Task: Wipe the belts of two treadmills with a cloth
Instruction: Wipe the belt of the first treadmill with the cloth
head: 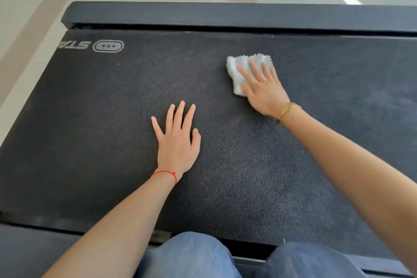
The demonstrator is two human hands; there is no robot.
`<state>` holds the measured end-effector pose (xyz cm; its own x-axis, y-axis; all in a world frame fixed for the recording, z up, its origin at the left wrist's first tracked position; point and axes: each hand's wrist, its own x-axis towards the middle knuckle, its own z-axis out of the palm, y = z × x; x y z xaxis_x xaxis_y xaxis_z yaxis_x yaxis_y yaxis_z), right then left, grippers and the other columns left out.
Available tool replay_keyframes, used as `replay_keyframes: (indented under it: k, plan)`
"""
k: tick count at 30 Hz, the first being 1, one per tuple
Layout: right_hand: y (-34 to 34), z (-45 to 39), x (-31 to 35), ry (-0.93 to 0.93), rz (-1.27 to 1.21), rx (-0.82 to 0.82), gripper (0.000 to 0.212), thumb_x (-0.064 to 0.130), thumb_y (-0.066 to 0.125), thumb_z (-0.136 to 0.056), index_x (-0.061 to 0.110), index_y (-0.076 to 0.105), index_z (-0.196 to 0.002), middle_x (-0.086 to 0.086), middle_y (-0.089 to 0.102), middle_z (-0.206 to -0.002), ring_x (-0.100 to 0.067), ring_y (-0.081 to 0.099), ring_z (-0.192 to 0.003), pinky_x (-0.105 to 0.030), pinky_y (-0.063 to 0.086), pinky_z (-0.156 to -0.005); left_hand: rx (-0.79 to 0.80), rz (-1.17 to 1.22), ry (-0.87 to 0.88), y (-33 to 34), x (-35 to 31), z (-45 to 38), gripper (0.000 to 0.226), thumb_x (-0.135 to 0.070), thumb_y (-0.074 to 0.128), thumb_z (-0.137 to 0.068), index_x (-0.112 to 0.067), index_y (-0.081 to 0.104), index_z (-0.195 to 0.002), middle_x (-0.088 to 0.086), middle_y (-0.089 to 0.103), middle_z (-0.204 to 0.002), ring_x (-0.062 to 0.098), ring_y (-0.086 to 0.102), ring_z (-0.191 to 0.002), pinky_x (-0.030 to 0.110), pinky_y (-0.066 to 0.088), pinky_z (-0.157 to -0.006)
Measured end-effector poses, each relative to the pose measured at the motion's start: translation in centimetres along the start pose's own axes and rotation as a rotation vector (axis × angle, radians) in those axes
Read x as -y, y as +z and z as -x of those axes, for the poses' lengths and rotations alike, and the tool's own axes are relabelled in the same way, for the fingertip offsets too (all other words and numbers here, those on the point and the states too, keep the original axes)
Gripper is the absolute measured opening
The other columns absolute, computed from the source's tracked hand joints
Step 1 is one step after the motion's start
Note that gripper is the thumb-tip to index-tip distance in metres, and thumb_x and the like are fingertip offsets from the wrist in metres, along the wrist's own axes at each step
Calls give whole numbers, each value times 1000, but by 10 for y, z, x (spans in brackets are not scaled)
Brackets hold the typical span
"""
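A white cloth is pressed flat on the belt by the right hand, fingers spread, partly covering it. The left hand is laid flat, fingers apart. The belt's printed lettering is cut off.

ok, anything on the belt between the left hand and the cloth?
Nothing: the head view shows bare belt between the left hand and the cloth.

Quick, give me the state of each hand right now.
Left hand: open, flat on the belt, holding nothing.
Right hand: open, pressing the cloth onto the belt.
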<state>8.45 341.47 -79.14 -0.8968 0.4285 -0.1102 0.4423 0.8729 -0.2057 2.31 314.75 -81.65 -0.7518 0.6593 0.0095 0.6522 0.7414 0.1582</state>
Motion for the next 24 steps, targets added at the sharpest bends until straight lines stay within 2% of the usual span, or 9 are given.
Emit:
replay_keyframes:
  k: [4, 7, 9, 11, 13, 15, 17, 21, 24]
  plan:
    - [18, 78, 41, -246, -24, 33, 54, 44, 21, -105, 34, 8, -157, -1, 1, -166, -32, -6, -152, -44, -4, -124, -20, 2, 7, 1, 0, 1, 59, -36, 30, -99, -29, 20, -157, -3, 17, -164, 20, 8, -153, 66, 7, -117]
    - [30, 120, 53, -297, -36, 38, 53, 48, 22, -105, 38, 9, -156, 4, -1, -165, -25, -9, -152, -39, -6, -124, -27, 24, 14, 2, 2, 1, 59, -35, 32, -99, -30, 19, -157, -3, 16, -164, 20, 7, -153, 66, 6, -117]
    - [30, 123, 45, -219, -19, 13, 52, 46, 23, -105, 38, 12, -156, 4, 4, -165, -25, -4, -153, -39, -4, -124, -32, 28, 15, 3, 2, 1, 59, -35, 31, -99, -30, 19, -157, -3, 15, -165, 20, 7, -153, 66, 5, -117]
    - [26, 108, 28, -64, -2, -30, 52, 43, 23, -105, 36, 14, -156, 0, 6, -165, -28, 0, -153, -40, -3, -123, -37, 32, 16, 3, 2, 1, 58, -35, 30, -100, -30, 19, -157, -3, 16, -165, 20, 8, -153, 67, 5, -117]
    - [18, 87, 9, 106, -11, -33, 53, 41, 22, -105, 34, 13, -156, -3, 5, -166, -31, 0, -152, -42, -3, -123, -36, 34, 14, 3, 3, 1, 58, -36, 28, -100, -30, 19, -157, -2, 16, -165, 20, 8, -153, 67, 5, -117]
    - [11, 76, 1, 169, -44, -26, 52, 40, 22, -106, 33, 12, -156, -5, 5, -166, -34, -1, -152, -44, -1, -123, -35, 38, 10, 3, 3, 1, 59, -37, 25, -99, -30, 19, -157, -2, 17, -165, 21, 8, -153, 67, 5, -117]
    - [13, 85, 11, 91, -50, -16, 52, 40, 23, -105, 33, 14, -156, -5, 7, -165, -36, 1, -151, -46, 1, -123, -41, 38, 15, 3, 3, 1, 59, -37, 26, -99, -30, 19, -157, -2, 17, -164, 21, 8, -153, 67, 5, -117]
    - [33, 149, 59, -246, -6, 42, 56, 50, 16, -103, 35, 12, -156, -2, 7, -165, -34, -2, -152, -48, 2, -124, -57, 48, 19, 4, 3, 2, 58, -33, 34, -99, -29, 21, -156, -3, 17, -164, 20, 9, -153, 66, 5, -117]
    - [46, 187, 71, -308, -47, 35, 54, 52, 21, -104, 37, 13, -156, 2, 8, -165, -27, -2, -153, -44, 3, -124, -64, 54, 22, 4, 3, 2, 58, -33, 33, -100, -30, 21, -156, -3, 17, -164, 20, 9, -153, 66, 3, -117]
